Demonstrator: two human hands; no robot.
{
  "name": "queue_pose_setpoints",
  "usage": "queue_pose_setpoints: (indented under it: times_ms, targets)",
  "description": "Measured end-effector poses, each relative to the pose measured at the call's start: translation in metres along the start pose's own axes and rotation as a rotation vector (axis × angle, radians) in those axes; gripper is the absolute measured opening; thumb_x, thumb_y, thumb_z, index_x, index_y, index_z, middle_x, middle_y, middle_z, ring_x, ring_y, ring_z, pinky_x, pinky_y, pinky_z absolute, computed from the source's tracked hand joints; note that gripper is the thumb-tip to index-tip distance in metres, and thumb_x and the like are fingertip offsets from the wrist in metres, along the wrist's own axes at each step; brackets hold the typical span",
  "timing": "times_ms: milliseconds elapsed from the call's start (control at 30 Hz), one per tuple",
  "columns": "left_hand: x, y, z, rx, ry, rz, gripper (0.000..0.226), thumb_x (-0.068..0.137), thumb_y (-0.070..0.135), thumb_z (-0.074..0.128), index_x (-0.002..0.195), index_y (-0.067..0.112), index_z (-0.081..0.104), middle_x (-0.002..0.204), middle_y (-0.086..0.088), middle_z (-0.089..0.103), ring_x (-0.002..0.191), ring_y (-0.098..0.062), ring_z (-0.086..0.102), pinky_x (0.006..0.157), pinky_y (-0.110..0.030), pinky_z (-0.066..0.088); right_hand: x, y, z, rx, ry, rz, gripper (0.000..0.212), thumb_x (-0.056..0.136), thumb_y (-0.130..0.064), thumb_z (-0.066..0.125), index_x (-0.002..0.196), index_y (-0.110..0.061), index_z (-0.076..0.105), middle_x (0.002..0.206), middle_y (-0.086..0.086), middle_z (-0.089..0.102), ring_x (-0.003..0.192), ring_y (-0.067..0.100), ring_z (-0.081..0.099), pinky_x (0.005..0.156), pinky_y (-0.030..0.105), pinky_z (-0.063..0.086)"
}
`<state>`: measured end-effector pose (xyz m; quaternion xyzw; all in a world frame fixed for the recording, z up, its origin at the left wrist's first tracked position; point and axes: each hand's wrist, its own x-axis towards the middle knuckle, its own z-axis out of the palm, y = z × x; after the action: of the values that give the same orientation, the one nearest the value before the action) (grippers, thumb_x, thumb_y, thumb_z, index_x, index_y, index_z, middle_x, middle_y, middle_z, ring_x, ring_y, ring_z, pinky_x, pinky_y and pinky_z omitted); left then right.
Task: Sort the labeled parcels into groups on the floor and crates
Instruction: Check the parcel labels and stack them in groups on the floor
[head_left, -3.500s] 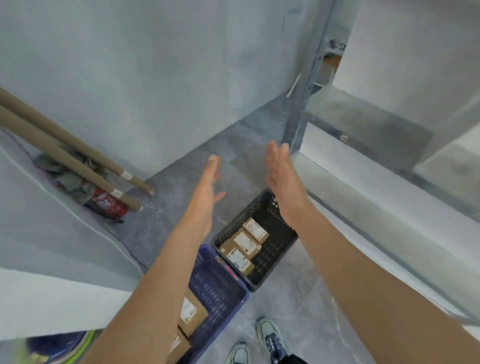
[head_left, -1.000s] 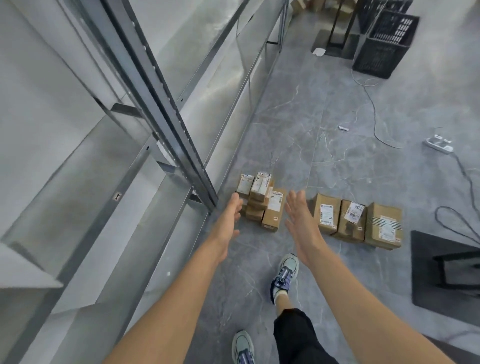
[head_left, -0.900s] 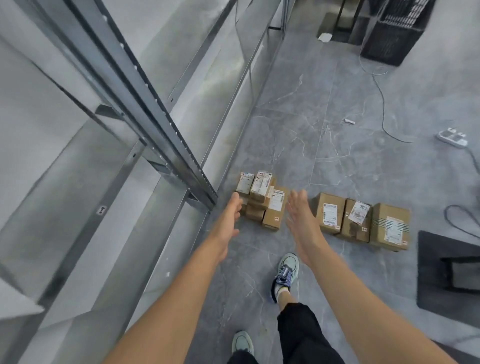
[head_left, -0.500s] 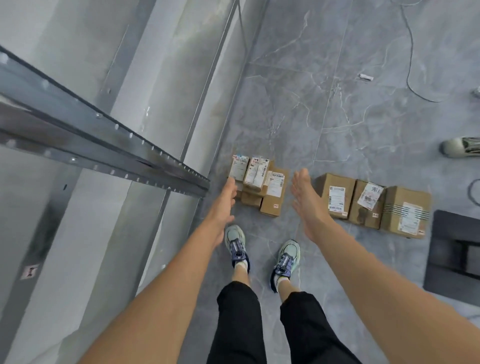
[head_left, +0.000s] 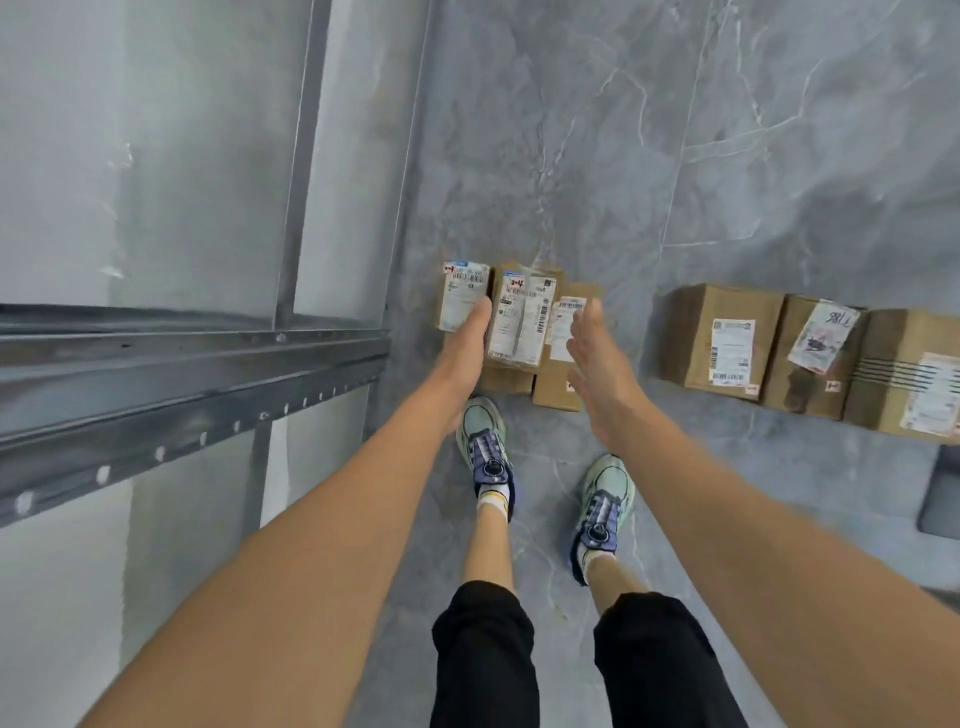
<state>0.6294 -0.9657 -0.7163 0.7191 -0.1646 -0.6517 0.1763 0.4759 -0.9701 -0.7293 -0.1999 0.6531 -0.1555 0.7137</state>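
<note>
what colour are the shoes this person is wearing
The shoes are pale mint green with dark navy-purple lacing panels, seen best in the head view.

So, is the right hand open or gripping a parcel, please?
Open: the right hand has straight fingers near the small parcels, holding nothing.

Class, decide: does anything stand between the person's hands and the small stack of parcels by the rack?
Nothing visible does. The left hand and right hand are open right at the stack; the bigger boxes sit apart to its right.
</note>
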Motion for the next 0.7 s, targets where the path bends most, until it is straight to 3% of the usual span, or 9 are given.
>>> queue_pose_setpoints:
  times_ms: [67,133,233,300,400,500,567,633,700]
  targets:
    - [0.03,-0.005,0.001,0.011,-0.023,-0.013,0.055,0.11,0.055,0.022,0.158,0.032,0.034,0.141,0.018,0.045,0.122,0.002,0.035,0.107,-0.029,0.027,0.026,0.007,0.007,0.002,0.004,0.024,0.07,0.106,-0.066,0.015,0.163,-0.028,0.028,0.169,-0.005,0.028,0.156,0.015,0.025,0.129,0.045,0.016]
    - [0.055,-0.013,0.002,0.016,-0.054,-0.008,0.054,0.11,0.053,0.019,0.158,0.032,0.033,0.147,0.015,0.045,0.122,0.002,0.034,0.106,-0.027,0.025,0.048,0.015,0.012,0.011,0.003,0.032,0.068,0.107,-0.065,0.013,0.162,-0.03,0.03,0.168,-0.007,0.032,0.144,0.005,0.036,0.119,0.035,0.023]
    - [0.082,-0.025,0.004,0.005,-0.072,-0.004,0.055,0.11,0.054,0.017,0.157,0.032,0.035,0.158,0.008,0.044,0.126,0.001,0.038,0.105,-0.027,0.025,0.075,0.027,0.019,0.045,0.017,0.015,0.064,0.108,-0.061,0.011,0.16,-0.032,0.035,0.157,-0.014,0.045,0.094,-0.019,0.051,0.1,0.023,0.03]
    - [0.094,-0.033,0.004,-0.008,-0.082,-0.009,0.057,0.109,0.059,0.018,0.154,0.034,0.042,0.155,0.009,0.049,0.129,-0.001,0.045,0.116,-0.034,0.026,0.088,0.034,0.023,0.061,0.026,0.004,0.06,0.109,-0.061,0.011,0.153,-0.036,0.043,0.133,-0.027,0.056,0.078,-0.026,0.054,0.088,0.012,0.037]
    - [0.103,-0.041,0.003,-0.044,-0.108,-0.003,0.063,0.104,0.067,0.019,0.153,0.037,0.046,0.152,0.009,0.054,0.139,-0.01,0.048,0.123,-0.046,0.027,0.1,0.043,0.028,0.11,0.028,-0.035,0.056,0.108,-0.063,0.016,0.142,-0.04,0.054,0.113,-0.031,0.067,0.09,-0.02,0.064,0.081,0.014,0.049]
    - [0.099,-0.04,0.001,-0.065,-0.11,0.013,0.062,0.104,0.067,0.021,0.152,0.037,0.047,0.151,0.011,0.054,0.137,-0.007,0.049,0.121,-0.042,0.029,0.1,0.046,0.031,0.114,0.03,-0.053,0.061,0.106,-0.067,0.02,0.147,-0.038,0.054,0.131,-0.022,0.067,0.11,-0.011,0.064,0.108,0.031,0.047]
    - [0.089,-0.038,-0.002,-0.09,-0.092,0.036,0.062,0.103,0.069,0.023,0.152,0.038,0.046,0.151,0.013,0.054,0.133,-0.003,0.05,0.118,-0.038,0.031,0.092,0.04,0.033,0.091,0.006,-0.07,0.062,0.106,-0.068,0.02,0.147,-0.038,0.055,0.139,-0.017,0.065,0.119,-0.004,0.063,0.114,0.036,0.044]
    - [0.075,-0.033,-0.006,-0.108,-0.068,0.065,0.063,0.102,0.071,0.025,0.152,0.039,0.046,0.149,0.015,0.055,0.133,-0.002,0.05,0.117,-0.036,0.033,0.076,0.027,0.035,0.061,-0.011,-0.096,0.063,0.107,-0.066,0.019,0.147,-0.036,0.056,0.137,-0.017,0.067,0.12,-0.004,0.064,0.102,0.027,0.05]
    - [0.053,-0.02,-0.01,-0.132,-0.048,0.092,0.057,0.105,0.067,0.022,0.144,0.04,0.053,0.134,0.023,0.063,0.118,0.012,0.056,0.101,-0.018,0.037,0.051,0.01,0.037,0.028,-0.033,-0.133,0.061,0.107,-0.065,0.019,0.146,-0.036,0.057,0.133,-0.019,0.069,0.117,-0.007,0.065,0.089,0.017,0.052]
